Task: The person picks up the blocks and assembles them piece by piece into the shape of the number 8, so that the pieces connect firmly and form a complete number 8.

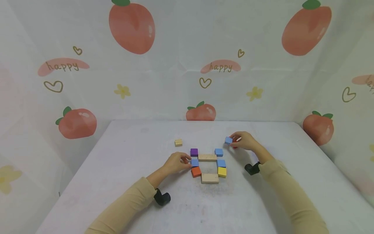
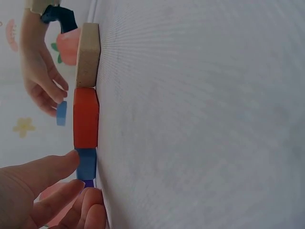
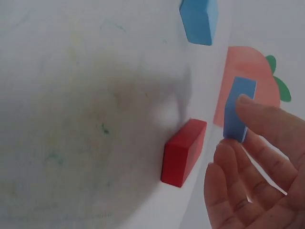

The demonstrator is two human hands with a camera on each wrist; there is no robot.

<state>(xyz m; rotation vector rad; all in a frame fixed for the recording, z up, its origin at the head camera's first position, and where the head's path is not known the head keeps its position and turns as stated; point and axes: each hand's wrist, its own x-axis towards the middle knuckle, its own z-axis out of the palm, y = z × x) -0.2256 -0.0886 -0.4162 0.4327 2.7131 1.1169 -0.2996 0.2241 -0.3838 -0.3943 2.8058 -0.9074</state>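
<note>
My right hand (image 1: pixel 243 141) pinches a light blue block (image 1: pixel 228 140) between thumb and fingers, lifted off the table at the back right. A red block (image 3: pixel 183 152) lies on the table beneath that hand, mostly hidden behind the fingers in the head view. My left hand (image 1: pixel 176 162) is at the left side of the block arrangement, with thumb and fingertips apart at a blue block (image 1: pixel 194 163). Whether they touch it I cannot tell. An orange-red block (image 1: pixel 196 172) sits in front of this blue one, and a purple block (image 1: pixel 194 152) stands behind it.
Two wooden planks, a rear one (image 1: pixel 207 158) and a front one (image 1: pixel 209 178), join the rows. On the right stand a yellow block (image 1: pixel 222 172) and two blue blocks, one at the back (image 1: pixel 218 152). Small wooden pieces (image 1: pixel 178 142) lie farther back left.
</note>
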